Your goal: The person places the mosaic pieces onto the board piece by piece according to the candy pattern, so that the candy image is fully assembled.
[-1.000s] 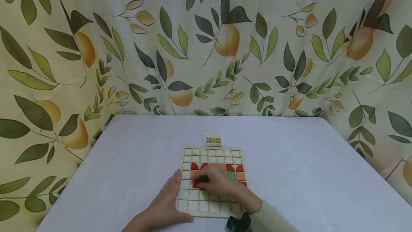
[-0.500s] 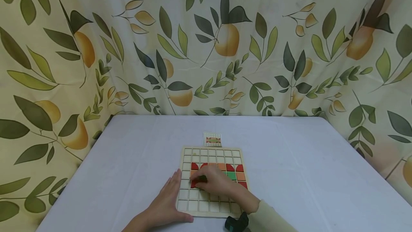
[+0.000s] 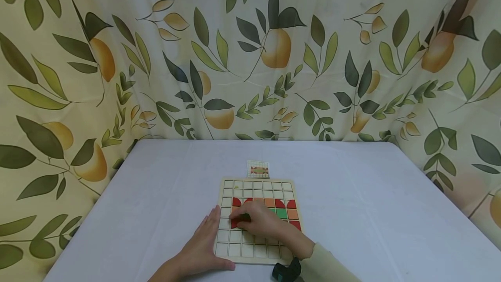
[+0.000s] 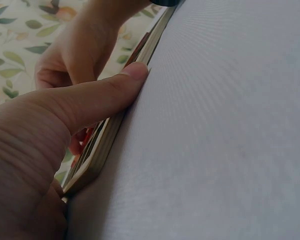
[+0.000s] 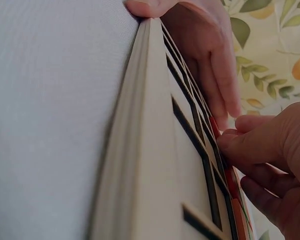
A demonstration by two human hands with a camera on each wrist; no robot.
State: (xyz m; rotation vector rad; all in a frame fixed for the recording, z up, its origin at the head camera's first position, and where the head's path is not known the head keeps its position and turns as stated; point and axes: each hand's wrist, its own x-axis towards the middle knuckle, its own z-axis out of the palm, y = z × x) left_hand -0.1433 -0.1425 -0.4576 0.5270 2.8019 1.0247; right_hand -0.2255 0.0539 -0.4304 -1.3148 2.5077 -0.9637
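A square wooden grid board [image 3: 248,250] lies on the white table in the head view. My right hand [image 3: 263,222] pinches a small red tile [image 3: 234,224] between thumb and fingertips, low over the left part of the board. My left hand [image 3: 201,243] rests along the board's left side with straight fingers, its thumb at the front left corner. In the left wrist view, the left thumb [image 4: 107,95] touches the board's edge. Red, orange and green tiles, including a green tile [image 3: 281,214], sit in the middle rows. My right hand hides some of them.
Behind the board lies a small pattern card [image 3: 258,170] with a coloured grid design. The white tablecloth [image 3: 352,208] spreads around the board. A leaf-and-fruit curtain [image 3: 250,55] hangs behind the table. A dark device [image 3: 287,270] is strapped at the right wrist.
My right hand has shifted slightly left across the board with the red tile in its fingertips. The left hand has stayed in place.
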